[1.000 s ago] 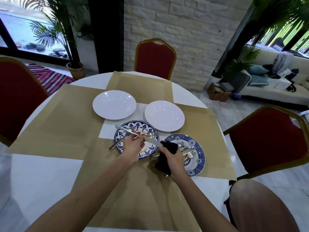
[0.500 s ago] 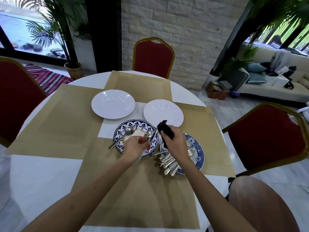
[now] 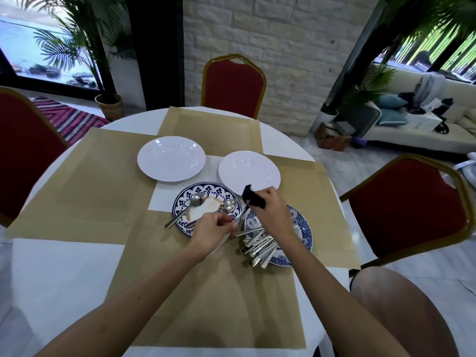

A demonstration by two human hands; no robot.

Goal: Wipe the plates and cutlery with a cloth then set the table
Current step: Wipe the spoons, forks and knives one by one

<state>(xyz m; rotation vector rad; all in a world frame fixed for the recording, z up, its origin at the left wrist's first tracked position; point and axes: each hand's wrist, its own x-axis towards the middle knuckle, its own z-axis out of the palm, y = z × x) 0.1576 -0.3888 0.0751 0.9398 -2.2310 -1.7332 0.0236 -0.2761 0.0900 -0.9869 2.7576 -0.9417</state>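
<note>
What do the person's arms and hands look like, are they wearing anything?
Both arms are bare: no sleeve shows on the left forearm or the right forearm. The left hand and right hand are ungloved, with no watch or bracelet at either wrist.

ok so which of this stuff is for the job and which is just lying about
For the job: black cloth, cutlery piece in left hand, cutlery pile, spoons, blue patterned plates, white plates, placemats.
Lying about: red chairs, potted palm, sofa.

Black cloth (image 3: 253, 200), stained plate (image 3: 178, 210), heaped cutlery (image 3: 260, 247)
</note>
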